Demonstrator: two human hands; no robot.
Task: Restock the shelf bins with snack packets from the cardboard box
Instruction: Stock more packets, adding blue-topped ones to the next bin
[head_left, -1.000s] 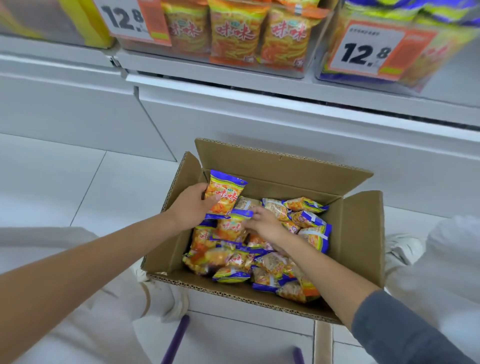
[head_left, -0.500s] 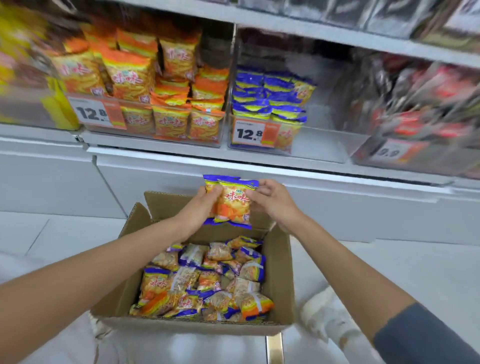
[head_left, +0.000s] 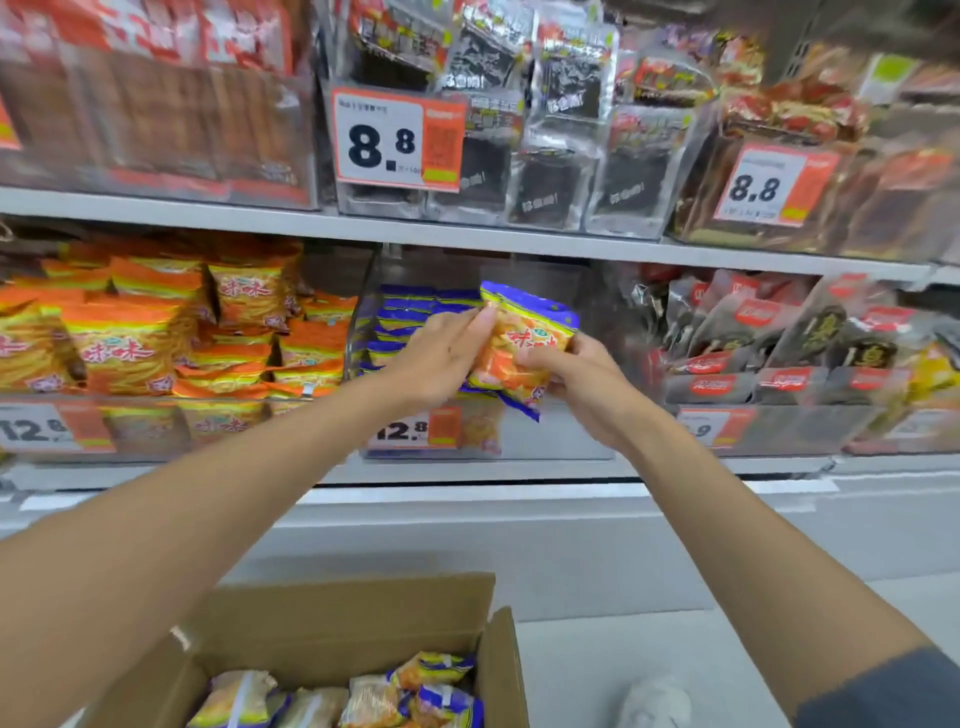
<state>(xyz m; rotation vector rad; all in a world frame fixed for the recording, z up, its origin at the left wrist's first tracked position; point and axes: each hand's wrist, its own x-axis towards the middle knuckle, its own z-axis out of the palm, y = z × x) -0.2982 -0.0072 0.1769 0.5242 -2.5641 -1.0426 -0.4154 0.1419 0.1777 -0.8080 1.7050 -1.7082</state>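
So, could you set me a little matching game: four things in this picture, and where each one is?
1 blue-edged packets
2 cardboard box
3 orange packets
4 black packets

A upper shelf, beside the 8.8 tag
B bottom of view, open
C held by left hand and right hand
D lower shelf, far left

Pairs: 1-C, 2-B, 3-D, 4-A.

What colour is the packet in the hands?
The packet is blue-edged, orange in the middle with red characters; head view.
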